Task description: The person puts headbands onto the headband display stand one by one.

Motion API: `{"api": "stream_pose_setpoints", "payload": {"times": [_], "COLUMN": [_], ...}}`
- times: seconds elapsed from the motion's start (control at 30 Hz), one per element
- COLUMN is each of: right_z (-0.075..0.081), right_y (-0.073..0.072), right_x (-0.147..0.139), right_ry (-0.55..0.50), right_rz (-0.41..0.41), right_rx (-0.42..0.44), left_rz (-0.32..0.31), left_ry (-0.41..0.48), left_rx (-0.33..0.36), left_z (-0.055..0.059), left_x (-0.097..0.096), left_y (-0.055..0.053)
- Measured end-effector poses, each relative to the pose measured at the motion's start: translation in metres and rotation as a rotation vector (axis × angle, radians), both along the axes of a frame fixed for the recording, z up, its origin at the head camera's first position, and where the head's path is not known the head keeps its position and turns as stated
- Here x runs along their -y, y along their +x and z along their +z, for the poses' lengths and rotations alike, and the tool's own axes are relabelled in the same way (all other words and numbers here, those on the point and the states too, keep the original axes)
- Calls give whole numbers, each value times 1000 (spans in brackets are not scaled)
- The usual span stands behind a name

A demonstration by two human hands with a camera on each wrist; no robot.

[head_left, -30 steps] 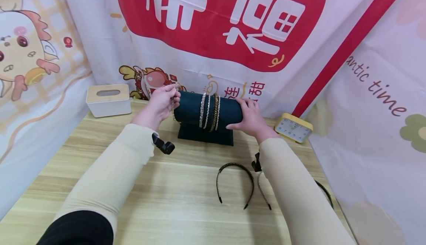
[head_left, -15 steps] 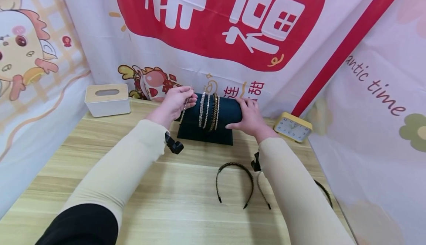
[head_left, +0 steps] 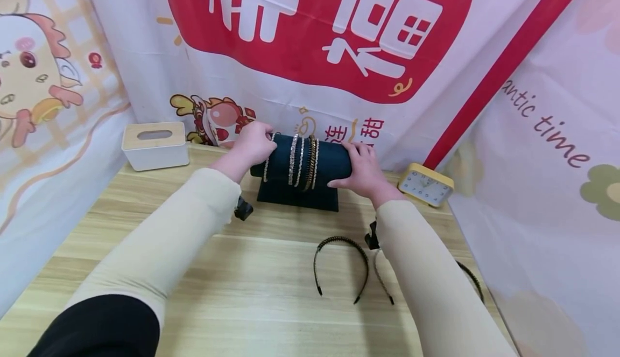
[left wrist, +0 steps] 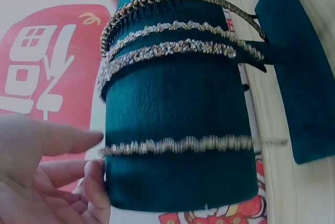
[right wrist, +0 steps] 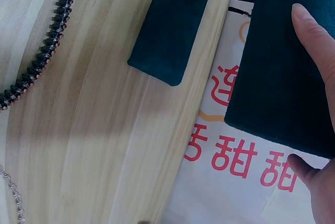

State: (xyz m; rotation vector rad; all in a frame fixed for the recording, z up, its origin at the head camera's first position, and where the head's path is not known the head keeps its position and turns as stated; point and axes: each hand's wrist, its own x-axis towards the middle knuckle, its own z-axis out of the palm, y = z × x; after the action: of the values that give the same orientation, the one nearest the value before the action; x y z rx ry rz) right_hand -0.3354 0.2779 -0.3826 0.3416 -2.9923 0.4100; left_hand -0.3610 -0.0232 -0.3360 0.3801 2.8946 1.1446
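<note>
A dark green roll-shaped headband stand [head_left: 331,163] stands at the back of the table, with several beaded headbands [head_left: 293,160] round its middle. Another slim beaded headband [left wrist: 183,144] circles the roll near its left end, its tip blurred in the left wrist view. My left hand [head_left: 254,144] is at that headband's upper side. In the left wrist view its thumb and fingers [left wrist: 73,141] lie apart, either side of the band's edge. My right hand [head_left: 364,172] grips the roll's right end, thumb in front [right wrist: 313,35]; its remaining fingers are mostly hidden.
On the table [head_left: 261,292] at front right lie a dark headband [head_left: 342,239], a second one [head_left: 382,279] partly under my right sleeve, and another [head_left: 472,280] near the right edge. A white tissue box [head_left: 155,149] stands back left, a yellow clock [head_left: 426,184] back right.
My left hand has carried a slim headband from beside the roll onto its left end. Its fingers now stand apart and the hand has shifted slightly left. My right hand has stayed put.
</note>
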Motion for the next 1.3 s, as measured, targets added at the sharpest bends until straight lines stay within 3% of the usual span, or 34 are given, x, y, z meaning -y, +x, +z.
{"api": "stream_pose_setpoints", "payload": {"times": [0.2, 0.33, 0.43, 0.6, 1.3], "right_z": [-1, -1, -1, -1, -1], "right_y": [0, -1, 0, 1, 0], "right_x": [1, 1, 1, 1, 2], "right_ry": [-4, 0, 3, 0, -1], "right_rz": [6, 0, -4, -3, -9], "right_rx": [-4, -1, 2, 7, -1], "left_rz": [-133, -254, -311, -339, -370], "left_ry": [-49, -241, -382, -465, -485], "left_rx": [-46, -107, -129, -151, -78], "left_z": [-2, -6, -10, -15, -11], "left_x": [18, 30, 35, 36, 10], "left_y": [0, -2, -3, -3, -6]}}
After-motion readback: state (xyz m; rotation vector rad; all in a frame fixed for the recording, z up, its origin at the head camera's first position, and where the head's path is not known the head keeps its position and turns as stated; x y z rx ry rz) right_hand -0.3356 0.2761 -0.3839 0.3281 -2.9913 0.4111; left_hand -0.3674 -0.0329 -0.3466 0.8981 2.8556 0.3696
